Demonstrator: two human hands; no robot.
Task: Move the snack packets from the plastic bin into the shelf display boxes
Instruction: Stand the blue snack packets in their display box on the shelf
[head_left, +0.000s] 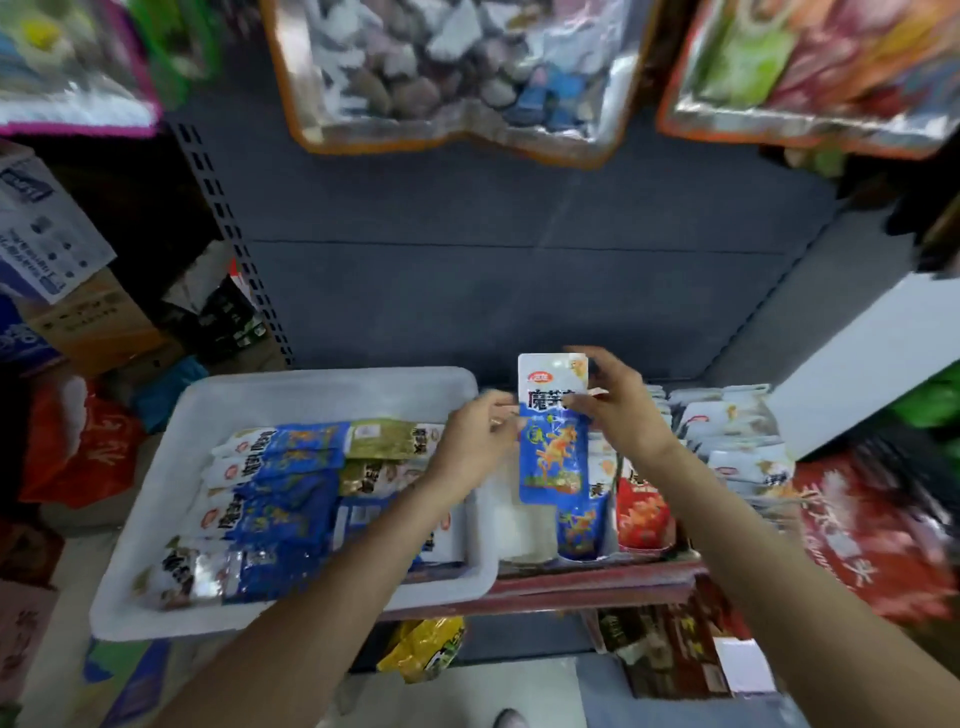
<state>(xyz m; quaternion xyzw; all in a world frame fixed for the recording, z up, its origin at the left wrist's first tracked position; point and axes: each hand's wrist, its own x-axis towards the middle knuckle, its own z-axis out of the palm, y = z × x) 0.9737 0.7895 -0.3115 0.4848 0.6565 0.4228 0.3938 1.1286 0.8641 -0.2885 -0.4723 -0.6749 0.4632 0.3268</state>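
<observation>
Both hands hold one blue snack packet (552, 431) upright, long axis vertical, directly above the shelf display boxes (613, 519): left hand (475, 441) pinches its left edge, right hand (621, 410) grips the top right (fingers blurred, probably curled). More packets lie left in the white plastic bin (291, 395). Dark shelf backing behind.

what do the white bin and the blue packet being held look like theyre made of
White bin: looks like moulded plastic, matte to slightly glossy, with a smooth rounded rim and corners in one piece.
Blue packet: seems a thin printed plastic or foil-laminate film, glossy, with a flat sealed top edge; both the left hand and right hand pinch it upright.
</observation>
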